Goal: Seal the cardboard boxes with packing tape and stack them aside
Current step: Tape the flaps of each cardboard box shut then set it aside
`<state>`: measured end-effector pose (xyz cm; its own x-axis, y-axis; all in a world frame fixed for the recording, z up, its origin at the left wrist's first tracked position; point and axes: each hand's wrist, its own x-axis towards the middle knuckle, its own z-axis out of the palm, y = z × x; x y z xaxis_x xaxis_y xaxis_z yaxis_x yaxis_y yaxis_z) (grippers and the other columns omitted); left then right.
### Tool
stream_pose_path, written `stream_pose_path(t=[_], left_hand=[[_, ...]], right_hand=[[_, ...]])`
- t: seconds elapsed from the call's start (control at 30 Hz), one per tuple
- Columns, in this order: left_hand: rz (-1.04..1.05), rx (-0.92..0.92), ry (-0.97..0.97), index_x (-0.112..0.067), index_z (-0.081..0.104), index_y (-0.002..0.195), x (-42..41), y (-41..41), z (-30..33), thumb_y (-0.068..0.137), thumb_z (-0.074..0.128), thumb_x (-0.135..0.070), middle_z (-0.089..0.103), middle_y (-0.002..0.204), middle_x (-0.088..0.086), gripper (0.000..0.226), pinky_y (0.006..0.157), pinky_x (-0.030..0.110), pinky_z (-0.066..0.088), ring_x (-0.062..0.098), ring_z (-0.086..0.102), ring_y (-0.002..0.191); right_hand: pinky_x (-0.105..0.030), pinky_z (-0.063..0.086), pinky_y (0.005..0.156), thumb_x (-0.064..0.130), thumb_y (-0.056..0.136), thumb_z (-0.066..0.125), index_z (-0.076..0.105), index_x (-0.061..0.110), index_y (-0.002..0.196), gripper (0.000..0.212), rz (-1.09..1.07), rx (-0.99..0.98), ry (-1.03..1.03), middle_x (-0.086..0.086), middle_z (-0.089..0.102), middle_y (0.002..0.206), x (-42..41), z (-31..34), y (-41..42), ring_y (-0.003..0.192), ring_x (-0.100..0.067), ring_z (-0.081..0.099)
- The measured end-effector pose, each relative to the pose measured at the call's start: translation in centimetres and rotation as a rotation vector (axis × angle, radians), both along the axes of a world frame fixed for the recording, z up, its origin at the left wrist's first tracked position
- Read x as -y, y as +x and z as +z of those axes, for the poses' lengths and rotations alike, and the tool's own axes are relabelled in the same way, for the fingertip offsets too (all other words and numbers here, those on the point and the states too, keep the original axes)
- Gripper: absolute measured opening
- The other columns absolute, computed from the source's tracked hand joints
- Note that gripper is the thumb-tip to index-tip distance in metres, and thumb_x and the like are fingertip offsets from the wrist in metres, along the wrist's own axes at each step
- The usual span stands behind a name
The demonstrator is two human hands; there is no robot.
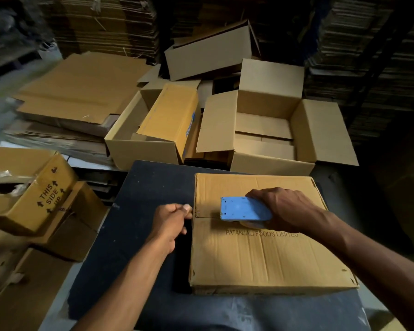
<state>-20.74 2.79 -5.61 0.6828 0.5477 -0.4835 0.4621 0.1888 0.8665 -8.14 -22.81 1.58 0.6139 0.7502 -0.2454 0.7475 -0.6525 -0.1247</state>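
On the closed cardboard box [261,254], the right hand [285,209] grips a blue tape dispenser [244,209] at the seam while the left hand [172,220] pinches that box's left edge.

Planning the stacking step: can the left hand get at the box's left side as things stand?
Probably yes. The left hand sits right at the left edge of the closed box, with only bare dark tabletop beside it; the right hand holds the blue tape dispenser on top.

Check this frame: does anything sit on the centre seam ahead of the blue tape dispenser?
Nothing visible does. The right hand holds the tape dispenser on the box near the seam's left end, where the left hand pinches at the edge. The seam beyond is hidden under the right hand.
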Motion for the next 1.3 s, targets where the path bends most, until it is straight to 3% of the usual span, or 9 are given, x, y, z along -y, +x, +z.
stream_pose_path(t=[0.3, 0.47, 0.57, 0.77, 0.97, 1.07, 1.17, 1.23, 1.3], left_hand=[[0.098, -0.054, -0.105, -0.009, 0.074, 0.095, -1.1, -1.2, -3.8, 0.101, 0.066, -0.017, 0.069, 0.084, 0.006, 0.012, 0.049, 0.027, 0.038, 0.015, 0.054, 0.067], [0.094, -0.063, -0.156, -0.008, 0.072, 0.095, -1.1, -1.6, -6.0, 0.103, 0.064, -0.019, 0.069, 0.088, 0.006, 0.016, 0.044, 0.024, 0.033, 0.01, 0.044, 0.056], [0.041, -0.061, -0.166, -0.011, 0.071, 0.088, -0.2, -1.7, -6.5, 0.103, 0.062, -0.024, 0.07, 0.083, 0.0, 0.022, 0.055, 0.027, 0.038, 0.013, 0.055, 0.066], [-0.137, -0.228, 0.306, -0.018, 0.069, 0.087, 1.2, -0.8, -8.6, 0.103, 0.055, -0.045, 0.072, 0.094, 0.005, 0.035, 0.075, 0.035, 0.052, 0.025, 0.067, 0.088], [-0.253, -0.402, -0.005, -0.007, 0.065, 0.125, 2.1, -4.7, -12.5, 0.102, 0.046, -0.035, 0.064, 0.134, 0.017, 0.041, 0.101, 0.036, 0.049, 0.034, 0.062, 0.119], [-0.087, -0.17, 0.215, -0.024, 0.066, 0.112, 1.6, -5.1, -11.6, 0.105, 0.055, -0.026, 0.068, 0.12, 0.003, 0.014, 0.088, 0.023, 0.044, 0.026, 0.064, 0.116], [0.055, 0.263, 0.041, -0.032, 0.054, 0.142, 1.4, -4.2, -7.5, 0.103, 0.055, -0.048, 0.056, 0.131, -0.02, 0.042, 0.083, 0.0, 0.037, -0.008, 0.053, 0.119], [-0.108, 0.408, -0.11, -0.038, 0.027, 0.161, 2.1, -3.3, -6.4, 0.095, 0.05, -0.068, 0.034, 0.154, -0.027, 0.077, 0.102, 0.006, 0.032, -0.013, 0.035, 0.137], [-0.334, 0.387, -0.098, -0.047, -0.002, 0.163, 2.9, -3.1, -6.9, 0.089, 0.054, -0.074, 0.009, 0.165, -0.025, 0.096, 0.122, 0.028, 0.021, -0.003, 0.016, 0.15]], right_hand=[[-0.032, 0.047, 0.069, 0.045, 0.093, 0.07, 0.045, 0.034, 0.148, 0.062, 0.126, 0.136, -0.185, 0.006, 0.065, 0.129, -6.0, -0.2, -0.4, 0.111, -0.021, 0.063], [-0.038, 0.058, 0.081, 0.042, 0.092, 0.072, 0.042, 0.034, 0.151, 0.067, 0.139, 0.151, -0.275, 0.004, 0.065, 0.131, -7.7, -0.6, -0.3, 0.114, -0.022, 0.063], [-0.04, 0.059, 0.084, 0.042, 0.091, 0.073, 0.041, 0.035, 0.151, 0.069, 0.148, 0.161, -0.326, 0.004, 0.065, 0.13, -8.2, -0.7, -0.2, 0.114, -0.022, 0.064], [-0.04, 0.056, 0.087, 0.04, 0.091, 0.073, 0.035, 0.036, 0.153, 0.073, 0.179, 0.212, -0.384, 0.002, 0.064, 0.125, -9.2, -0.9, -0.7, 0.113, -0.022, 0.063], [-0.046, 0.045, 0.093, 0.059, 0.088, 0.067, 0.04, 0.039, 0.144, 0.065, 0.201, 0.338, -0.373, 0.006, 0.065, 0.12, -9.4, -1.1, -1.4, 0.117, -0.025, 0.056], [-0.038, 0.049, 0.087, 0.057, 0.088, 0.069, 0.043, 0.036, 0.143, 0.064, 0.186, 0.296, -0.348, 0.005, 0.064, 0.118, -9.3, -1.4, -1.5, 0.112, -0.021, 0.06], [-0.033, 0.051, 0.079, 0.052, 0.089, 0.071, 0.04, 0.034, 0.148, 0.069, 0.167, 0.237, -0.336, 0.004, 0.062, 0.12, -9.1, -1.5, -1.5, 0.108, -0.018, 0.062], [-0.031, 0.052, 0.08, 0.05, 0.09, 0.07, 0.036, 0.033, 0.151, 0.073, 0.171, 0.219, -0.34, 0.004, 0.061, 0.123, -9.0, -1.4, -1.5, 0.11, -0.017, 0.061], [-0.031, 0.052, 0.081, 0.05, 0.091, 0.069, 0.031, 0.031, 0.155, 0.077, 0.178, 0.211, -0.349, 0.004, 0.059, 0.126, -9.0, -1.5, -1.3, 0.112, -0.017, 0.059]])
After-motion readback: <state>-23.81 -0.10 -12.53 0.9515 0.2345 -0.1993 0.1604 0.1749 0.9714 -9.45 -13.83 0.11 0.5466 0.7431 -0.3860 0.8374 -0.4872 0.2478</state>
